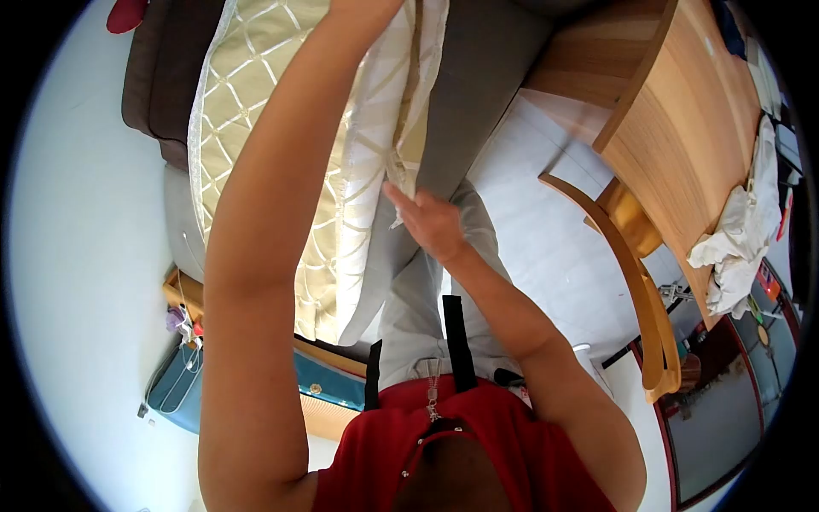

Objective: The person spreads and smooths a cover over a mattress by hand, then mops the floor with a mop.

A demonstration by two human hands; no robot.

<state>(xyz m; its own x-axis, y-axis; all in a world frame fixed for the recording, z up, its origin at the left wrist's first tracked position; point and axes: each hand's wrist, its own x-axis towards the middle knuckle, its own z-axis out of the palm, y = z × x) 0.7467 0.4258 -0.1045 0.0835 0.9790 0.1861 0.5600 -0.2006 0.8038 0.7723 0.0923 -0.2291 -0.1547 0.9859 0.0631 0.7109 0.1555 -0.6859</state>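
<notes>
A cream-gold quilted sofa cover with a white lattice pattern lies over a grey sofa. Its long edge is folded over, showing a paler side. My right hand is closed at this edge, the fingers pinching the cover's border, with a small bit of fabric hanging below them. Reaching across the cover, my left arm leads to my left hand at the top of the picture. Only its wrist end shows there; its fingers are cut off by the frame, so what it touches is hidden.
To the right are a wooden table and a curved wooden chair, with a crumpled white cloth at the table's edge. A brown sofa back runs along the left wall. Near my left elbow is a teal box.
</notes>
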